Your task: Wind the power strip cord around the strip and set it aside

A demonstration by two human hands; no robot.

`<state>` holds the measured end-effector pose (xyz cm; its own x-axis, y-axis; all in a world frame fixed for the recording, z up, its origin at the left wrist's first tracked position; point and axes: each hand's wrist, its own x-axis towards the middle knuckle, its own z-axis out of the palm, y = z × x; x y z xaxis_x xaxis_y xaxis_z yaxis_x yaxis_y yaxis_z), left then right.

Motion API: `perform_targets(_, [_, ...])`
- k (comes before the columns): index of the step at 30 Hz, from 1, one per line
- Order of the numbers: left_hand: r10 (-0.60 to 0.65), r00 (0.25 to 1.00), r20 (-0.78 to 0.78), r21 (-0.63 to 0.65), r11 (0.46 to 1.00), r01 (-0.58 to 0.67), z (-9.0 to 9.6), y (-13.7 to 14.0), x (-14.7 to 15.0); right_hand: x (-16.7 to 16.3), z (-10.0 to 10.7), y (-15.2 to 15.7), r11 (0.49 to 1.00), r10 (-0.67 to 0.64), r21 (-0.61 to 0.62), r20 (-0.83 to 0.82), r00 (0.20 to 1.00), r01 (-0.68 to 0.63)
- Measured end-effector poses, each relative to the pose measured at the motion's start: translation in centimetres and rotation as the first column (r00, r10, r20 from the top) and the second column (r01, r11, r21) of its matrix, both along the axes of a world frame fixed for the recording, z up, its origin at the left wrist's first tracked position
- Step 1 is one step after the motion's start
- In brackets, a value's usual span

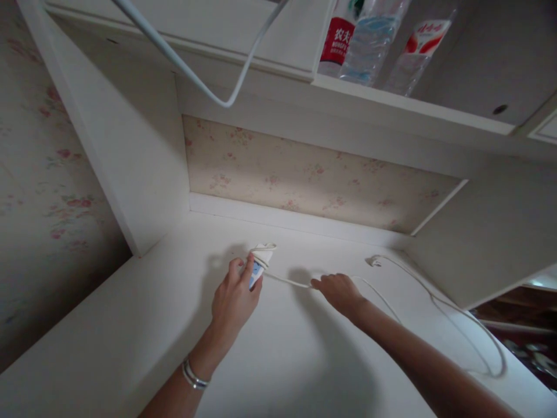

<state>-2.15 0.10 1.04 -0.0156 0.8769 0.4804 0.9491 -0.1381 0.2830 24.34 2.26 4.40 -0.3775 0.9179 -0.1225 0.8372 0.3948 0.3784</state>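
My left hand [236, 288], with a silver bracelet at the wrist, is closed on a power strip [257, 270], white with blue on it. Several turns of white cord are wound around its far end. From there the cord [287, 281] runs to the right into my right hand [337, 292], whose fingers are closed on it. Past that hand the cord loops across the white desktop, partly hidden by my forearm. Its plug [374, 261] lies toward the back right. The strip's underside is hidden by my left hand.
Overhead, a shelf [413, 103] holds several plastic bottles [372, 40]. A pale bent tube or cable [226, 101] hangs at the upper left. White side panels [126, 151] flank the desktop, and flowered wallpaper [300, 174] shows at the back.
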Motion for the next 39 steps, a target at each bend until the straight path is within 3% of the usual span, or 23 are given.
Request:
perform_targets(4, [0.054,0.993,-0.103,-0.048,0.997,-0.060,-0.3,0.4,-0.8,-2.2,1.7,-1.1,0.958,0.244,0.175,-0.073,0.967,-0.228])
perform_targets(9, [-0.001,0.993,-0.115,-0.109,0.994,-0.012,-0.8,0.6,-1.0,-4.6,4.3,-1.0,0.777,0.567,0.419,-0.140,0.812,-0.470])
perform_targets(12, [-0.093,0.991,-0.094,-0.135,0.988,0.080,-0.9,0.3,-0.3,-5.6,5.8,0.2,0.707,0.640,0.491,-0.137,0.757,-0.509])
perform_targets(15, [-0.190,0.979,-0.072,-0.153,0.972,0.177,-0.8,-0.3,0.4,-6.7,6.7,1.7,0.690,0.660,0.507,-0.145,0.738,-0.517])
perform_targets(19, [-0.352,0.935,-0.041,-0.184,0.922,0.340,-0.3,-1.1,0.8,-7.8,6.7,3.6,0.716,0.640,0.484,-0.166,0.750,-0.503])
perform_targets(26, [-0.587,0.807,0.065,-0.118,0.798,0.591,0.7,-2.4,1.1,-7.6,4.8,5.9,0.836,0.500,0.367,-0.203,0.842,-0.408])
perform_targets(33, [-0.684,0.714,0.147,-0.045,0.716,0.696,1.1,-2.9,0.8,-7.5,2.7,5.9,0.891,0.442,0.255,-0.295,0.847,-0.376])
perform_targets(39, [-0.691,0.676,0.256,0.083,0.713,0.697,1.0,-2.7,0.7,-7.0,1.0,6.0,0.947,0.314,0.178,-0.351,0.882,-0.266])
